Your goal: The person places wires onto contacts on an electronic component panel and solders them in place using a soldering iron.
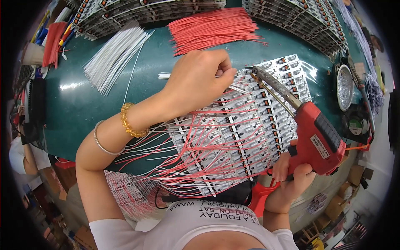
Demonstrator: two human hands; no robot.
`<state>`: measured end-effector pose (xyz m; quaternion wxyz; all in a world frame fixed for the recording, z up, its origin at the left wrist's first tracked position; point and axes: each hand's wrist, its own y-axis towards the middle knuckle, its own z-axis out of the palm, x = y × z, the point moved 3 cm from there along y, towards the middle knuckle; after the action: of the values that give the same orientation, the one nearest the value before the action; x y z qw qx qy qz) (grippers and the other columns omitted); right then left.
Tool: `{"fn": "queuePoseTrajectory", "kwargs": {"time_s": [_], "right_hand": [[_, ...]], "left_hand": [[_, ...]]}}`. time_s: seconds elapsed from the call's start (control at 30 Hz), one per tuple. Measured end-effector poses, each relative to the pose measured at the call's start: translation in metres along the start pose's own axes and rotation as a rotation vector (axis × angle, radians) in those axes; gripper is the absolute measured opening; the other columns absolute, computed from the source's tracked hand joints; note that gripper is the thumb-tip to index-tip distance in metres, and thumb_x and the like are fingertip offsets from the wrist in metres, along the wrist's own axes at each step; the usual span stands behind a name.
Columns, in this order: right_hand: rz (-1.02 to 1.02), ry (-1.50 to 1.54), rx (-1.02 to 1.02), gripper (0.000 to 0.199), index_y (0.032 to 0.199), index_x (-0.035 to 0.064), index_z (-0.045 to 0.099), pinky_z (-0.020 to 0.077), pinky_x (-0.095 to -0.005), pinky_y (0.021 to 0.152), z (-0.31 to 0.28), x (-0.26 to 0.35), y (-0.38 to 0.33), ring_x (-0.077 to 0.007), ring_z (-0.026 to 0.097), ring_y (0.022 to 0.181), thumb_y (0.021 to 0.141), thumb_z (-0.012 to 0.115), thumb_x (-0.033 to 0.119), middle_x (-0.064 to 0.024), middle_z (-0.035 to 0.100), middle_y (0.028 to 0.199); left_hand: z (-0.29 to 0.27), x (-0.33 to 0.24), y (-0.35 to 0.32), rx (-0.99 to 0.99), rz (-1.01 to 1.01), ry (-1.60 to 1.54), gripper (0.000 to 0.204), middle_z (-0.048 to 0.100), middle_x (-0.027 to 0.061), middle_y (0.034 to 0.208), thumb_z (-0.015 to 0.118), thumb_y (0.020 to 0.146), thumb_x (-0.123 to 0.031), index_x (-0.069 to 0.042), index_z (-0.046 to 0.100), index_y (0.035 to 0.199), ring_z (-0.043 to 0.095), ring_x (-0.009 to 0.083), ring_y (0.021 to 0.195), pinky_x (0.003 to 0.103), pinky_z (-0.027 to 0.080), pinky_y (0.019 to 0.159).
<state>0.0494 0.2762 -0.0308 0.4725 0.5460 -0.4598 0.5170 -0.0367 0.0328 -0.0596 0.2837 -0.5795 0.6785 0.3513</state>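
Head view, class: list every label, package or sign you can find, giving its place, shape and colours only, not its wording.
Label: side of the red soldering gun, small pale rectangle.
Fan sticker: round, green and white, right edge.
Cardboard boxes: brown, lower right floor.

Red soldering gun point(316, 139); red wires point(214, 27), white wires point(114, 58); green table point(79, 104).

Glossy green tabletop point(83, 104); seemingly plastic red soldering gun point(318, 139).
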Motion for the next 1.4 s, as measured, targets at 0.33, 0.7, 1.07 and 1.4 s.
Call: {"fn": "queuePoseTrajectory", "kwargs": {"time_s": [0.33,0.7,1.07,1.4], "right_hand": [[0.031,-0.013,-0.018,0.069,0.116,-0.0131,0.038,0.0361,-0.0234,0.036,-0.001,-0.001,-0.003,-0.0106,0.04,0.036,0.088,0.055,0.047,-0.0028,0.042,0.047],[0.078,-0.025,-0.052,0.075,0.12,-0.0149,0.036,0.034,-0.0222,0.036,0.001,-0.004,-0.005,-0.0087,0.038,0.036,0.086,0.057,0.048,-0.0017,0.042,0.047],[0.053,0.075,-0.025,0.078,0.124,-0.0144,0.033,0.0353,-0.0221,0.035,-0.004,0.005,-0.006,-0.0091,0.039,0.035,0.087,0.053,0.052,0.0001,0.04,0.046],[-0.509,-0.1,-0.418,0.06,0.125,-0.0095,0.036,0.0358,-0.0246,0.039,-0.099,0.025,0.002,-0.0098,0.039,0.04,0.094,0.05,0.039,-0.0009,0.04,0.049]], "left_hand": [[0.0,0.0,0.003,0.043,-0.083,-0.042,0.02,0.056,0.0032,0.059,0.065,0.083,-0.015,0.003,0.059,0.076,0.044,0.0071,0.051,0.025,0.036,0.047],[-0.001,-0.001,0.002,0.029,-0.068,-0.016,0.02,0.056,0.0032,0.058,0.065,0.083,-0.016,0.002,0.06,0.076,0.044,0.0067,0.049,0.026,0.035,0.045],[0.0,-0.001,0.002,0.033,-0.078,-0.025,0.019,0.057,0.0031,0.059,0.065,0.082,-0.016,0.002,0.06,0.077,0.045,0.007,0.051,0.026,0.036,0.047],[-0.005,-0.011,0.002,-0.021,0.011,-0.037,0.01,0.058,0.0068,0.073,0.065,0.078,-0.01,0.0,0.063,0.077,0.051,0.0158,0.059,0.028,0.041,0.055]]}}
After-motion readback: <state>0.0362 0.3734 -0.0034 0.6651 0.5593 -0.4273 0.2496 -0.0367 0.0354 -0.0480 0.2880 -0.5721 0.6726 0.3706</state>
